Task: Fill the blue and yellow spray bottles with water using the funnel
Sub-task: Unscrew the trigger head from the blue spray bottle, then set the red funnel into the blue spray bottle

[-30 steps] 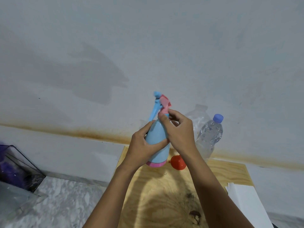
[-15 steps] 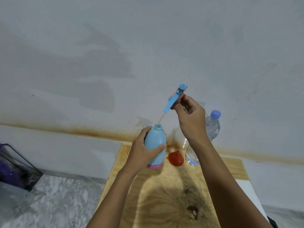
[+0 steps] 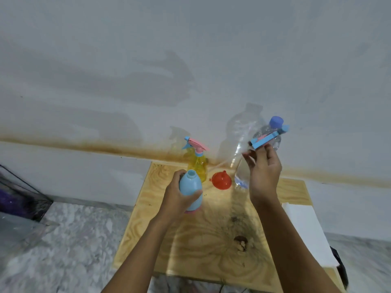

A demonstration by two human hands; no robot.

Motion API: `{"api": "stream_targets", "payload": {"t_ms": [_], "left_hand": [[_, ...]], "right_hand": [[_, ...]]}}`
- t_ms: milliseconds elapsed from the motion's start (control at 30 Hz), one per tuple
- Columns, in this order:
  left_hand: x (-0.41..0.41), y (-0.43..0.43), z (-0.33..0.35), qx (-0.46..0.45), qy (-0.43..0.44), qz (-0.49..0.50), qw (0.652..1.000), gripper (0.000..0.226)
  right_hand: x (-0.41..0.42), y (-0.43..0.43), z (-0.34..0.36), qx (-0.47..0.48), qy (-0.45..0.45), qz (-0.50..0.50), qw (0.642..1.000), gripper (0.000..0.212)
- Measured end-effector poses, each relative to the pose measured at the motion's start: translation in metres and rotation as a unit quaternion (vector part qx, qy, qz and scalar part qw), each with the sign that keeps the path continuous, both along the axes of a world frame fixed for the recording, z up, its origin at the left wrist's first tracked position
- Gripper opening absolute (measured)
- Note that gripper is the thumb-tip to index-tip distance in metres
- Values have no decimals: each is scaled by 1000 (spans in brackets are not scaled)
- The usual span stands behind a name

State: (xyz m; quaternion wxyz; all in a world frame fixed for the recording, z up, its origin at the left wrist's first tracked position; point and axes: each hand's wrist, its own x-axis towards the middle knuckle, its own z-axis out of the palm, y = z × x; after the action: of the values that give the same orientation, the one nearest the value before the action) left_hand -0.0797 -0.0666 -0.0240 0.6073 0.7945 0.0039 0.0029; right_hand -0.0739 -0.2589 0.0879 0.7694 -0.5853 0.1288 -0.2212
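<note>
A pale grey wall point(image 3: 190, 49) carries a rusty brown stain band point(image 3: 84, 144). A plywood board point(image 3: 190, 250) lies on a grey marbled surface point(image 3: 63, 250). A dark wire basket point(image 3: 23, 199) sits far left.

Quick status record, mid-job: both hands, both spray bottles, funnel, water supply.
left hand: grips blue spray bottle, neck open
right hand: holds the detached spray head, raised in front of the water bottle
yellow spray bottle: on wooden board, head still on
funnel: red, on the board between yellow spray bottle and water bottle, untouched
water bottle: clear, blue cap on, standing on the board
</note>
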Motion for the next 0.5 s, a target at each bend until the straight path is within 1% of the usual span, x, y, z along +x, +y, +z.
{"api": "stream_targets", "payload": {"t_ms": [33,67,167,233,400,500], "left_hand": [[-2,-1,-8,-4,11,1,1000,63],[-4,-1,-17,-5,21,2,1000,63],[-7,-4,-42,20,38,5,999,63],[-8,-8,-58,44,39,1,998,64],[-13,-16,-83,69,33,6,997,67],[-13,-21,-88,74,30,14,997,67]], "right_hand": [[-1,-4,-6,25,5,-13,1000,17],[-1,-7,-12,19,11,-18,1000,16],[0,-12,-37,-80,41,3,996,11],[1,-14,-61,-127,82,13,988,9],[5,-17,-129,-226,214,62,948,13],[7,-16,-159,-257,258,85,928,19]]}}
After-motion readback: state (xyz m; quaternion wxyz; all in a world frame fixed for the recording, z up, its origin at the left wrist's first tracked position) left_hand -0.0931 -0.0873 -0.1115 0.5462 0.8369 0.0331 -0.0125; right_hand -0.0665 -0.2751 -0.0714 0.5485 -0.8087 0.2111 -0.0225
